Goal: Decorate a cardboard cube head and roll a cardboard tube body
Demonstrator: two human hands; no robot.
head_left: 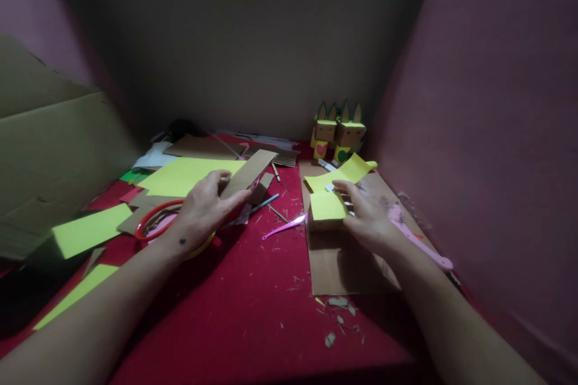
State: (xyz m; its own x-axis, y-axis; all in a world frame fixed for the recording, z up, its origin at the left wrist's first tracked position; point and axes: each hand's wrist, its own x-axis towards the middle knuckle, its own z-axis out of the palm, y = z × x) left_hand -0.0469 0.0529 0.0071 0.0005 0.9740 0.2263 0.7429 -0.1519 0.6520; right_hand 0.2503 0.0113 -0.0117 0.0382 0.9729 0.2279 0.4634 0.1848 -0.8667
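Head view: cardboard strip (251, 172), red surface (253, 313), pink wall (497, 132).

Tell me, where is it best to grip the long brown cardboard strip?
Probably at the free far end of the long brown cardboard strip, pinching its long edges from the right: the left hand covers the near end.

Left hand (205, 207) pinches a cardboard strip (250, 171); right hand (368, 216) rests against a yellow-covered box (326, 213).
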